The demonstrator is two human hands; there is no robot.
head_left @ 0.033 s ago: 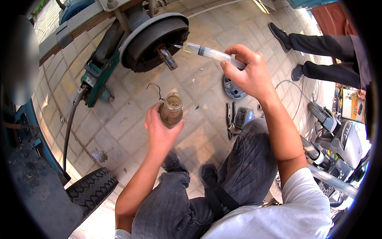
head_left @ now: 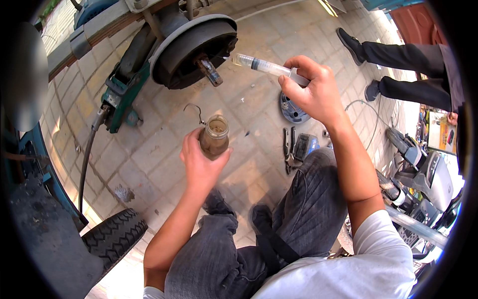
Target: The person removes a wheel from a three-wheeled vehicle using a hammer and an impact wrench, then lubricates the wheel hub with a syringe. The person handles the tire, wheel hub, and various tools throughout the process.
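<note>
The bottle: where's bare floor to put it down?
Bare floor lies between the green jack and the bottle. Between the bottle and the pliers it's mostly bare. It's crowded around the pliers, blue-black block and disc.

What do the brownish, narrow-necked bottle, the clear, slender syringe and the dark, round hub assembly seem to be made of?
Bottle: probably glass, smooth and glossy, with bright highlights near its top.
Syringe: likely clear plastic, smooth; the dark plunger seal shows through.
Hub assembly: probably metal, mostly dull; its protruding shaft shows brown, rust-like patches.
</note>
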